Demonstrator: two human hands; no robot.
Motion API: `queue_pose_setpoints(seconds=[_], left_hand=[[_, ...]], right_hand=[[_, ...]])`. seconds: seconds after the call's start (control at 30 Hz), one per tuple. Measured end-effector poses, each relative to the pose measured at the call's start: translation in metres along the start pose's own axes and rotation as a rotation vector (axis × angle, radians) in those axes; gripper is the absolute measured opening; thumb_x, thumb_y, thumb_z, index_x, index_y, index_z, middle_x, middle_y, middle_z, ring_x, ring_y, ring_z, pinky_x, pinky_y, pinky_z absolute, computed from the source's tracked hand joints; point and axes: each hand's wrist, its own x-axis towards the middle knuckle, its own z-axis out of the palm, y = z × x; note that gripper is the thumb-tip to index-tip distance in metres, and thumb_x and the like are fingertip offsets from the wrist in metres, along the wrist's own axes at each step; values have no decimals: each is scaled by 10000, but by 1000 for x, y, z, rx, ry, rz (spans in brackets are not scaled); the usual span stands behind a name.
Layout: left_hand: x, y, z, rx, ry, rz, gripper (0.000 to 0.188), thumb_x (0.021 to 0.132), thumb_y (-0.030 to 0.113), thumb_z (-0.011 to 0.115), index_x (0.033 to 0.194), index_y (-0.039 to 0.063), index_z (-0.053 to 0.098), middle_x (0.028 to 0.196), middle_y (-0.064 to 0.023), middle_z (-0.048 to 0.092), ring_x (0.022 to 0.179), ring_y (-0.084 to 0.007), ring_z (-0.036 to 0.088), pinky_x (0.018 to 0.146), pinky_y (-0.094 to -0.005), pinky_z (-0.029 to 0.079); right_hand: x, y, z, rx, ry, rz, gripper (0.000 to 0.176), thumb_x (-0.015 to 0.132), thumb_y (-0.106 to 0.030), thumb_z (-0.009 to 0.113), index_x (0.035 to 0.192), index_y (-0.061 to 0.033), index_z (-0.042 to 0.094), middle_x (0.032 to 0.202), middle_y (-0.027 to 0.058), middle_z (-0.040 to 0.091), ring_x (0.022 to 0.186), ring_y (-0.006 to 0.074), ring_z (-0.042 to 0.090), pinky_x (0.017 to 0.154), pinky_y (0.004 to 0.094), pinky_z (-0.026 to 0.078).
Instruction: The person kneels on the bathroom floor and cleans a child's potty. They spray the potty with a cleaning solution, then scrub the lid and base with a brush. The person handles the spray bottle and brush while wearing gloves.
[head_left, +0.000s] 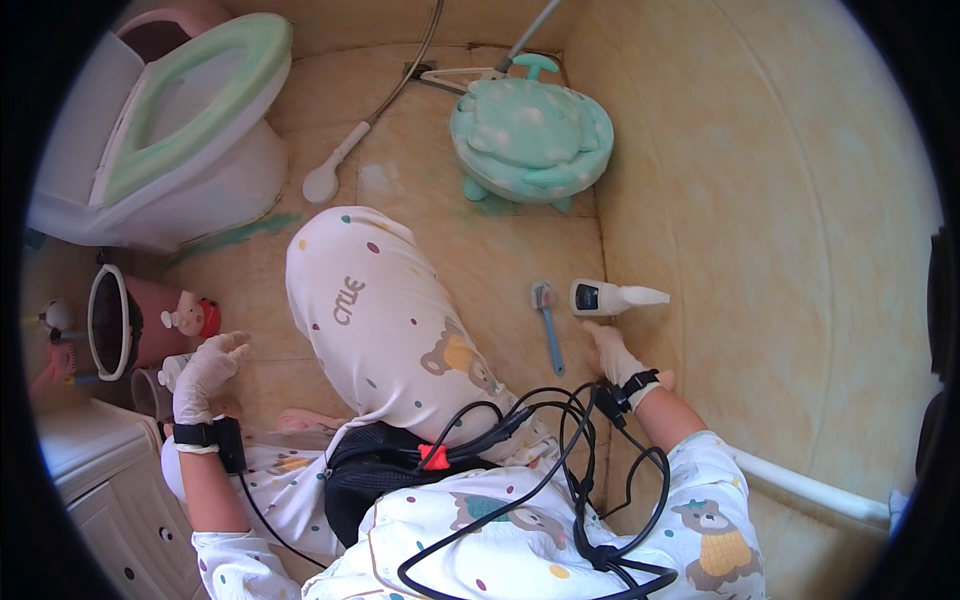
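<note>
My left hand (208, 375), in a thin pale glove, is beside a white bottle (174, 371) and a clear plastic cup (148, 391); its fingers are apart. Whether it touches the bottle I cannot tell. My right hand (615, 356), gloved too, hangs low over the tiled floor with nothing seen in it. Just above its fingertips lies a white squeeze bottle (600, 298) with a dark label, its nozzle towards the wall. To its left a blue-handled brush (553, 334) lies on the floor, head away from me.
A toilet (217, 169) with a green seat stands upper left, a pink bin (154, 315) and Santa-like figure bottle (196, 315) below it. A shower head (322, 182) lies by a green animal-shaped stool (532, 139). A white cabinet (112, 480) is lower left; black cables (517, 502) loop over my lap.
</note>
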Motion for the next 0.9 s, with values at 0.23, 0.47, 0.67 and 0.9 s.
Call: queue_pose_setpoints(seconds=[0.23, 0.47, 0.67, 0.9], left_hand=[[-16, 1, -1, -76, -38, 11, 357, 877, 227, 555, 1146, -4, 585, 1192, -170, 583, 1103, -300, 547, 932, -335, 412], [-49, 36, -20, -103, 28, -1, 346, 886, 228, 549, 1136, -8, 587, 1144, -170, 607, 1049, -292, 570, 919, -333, 415], [-60, 61, -44, 189, 116, 111, 366, 870, 273, 563, 1124, 11, 596, 1105, -161, 619, 1022, -327, 573, 892, -360, 436], [-54, 76, -58, 5, 94, 280, 341, 866, 245, 582, 1139, 40, 591, 1079, -165, 624, 1000, -332, 577, 873, -376, 448]], right_hand=[[40, 40, 41, -1173, -191, -489, 468, 757, -396, 650, 978, 17, 639, 988, 215, 636, 1035, 319, 585, 866, 391, 463], [64, 40, 65, -1169, -65, -399, 483, 789, -466, 615, 1006, -37, 664, 1053, 164, 645, 1002, 310, 613, 831, 409, 488], [37, 24, 82, -878, -153, -353, 389, 799, -387, 579, 972, -47, 658, 969, 190, 655, 970, 319, 622, 788, 408, 493], [-14, -56, 97, -491, -401, -670, 301, 805, -327, 565, 848, -32, 601, 766, 173, 619, 735, 342, 586, 674, 398, 453]])
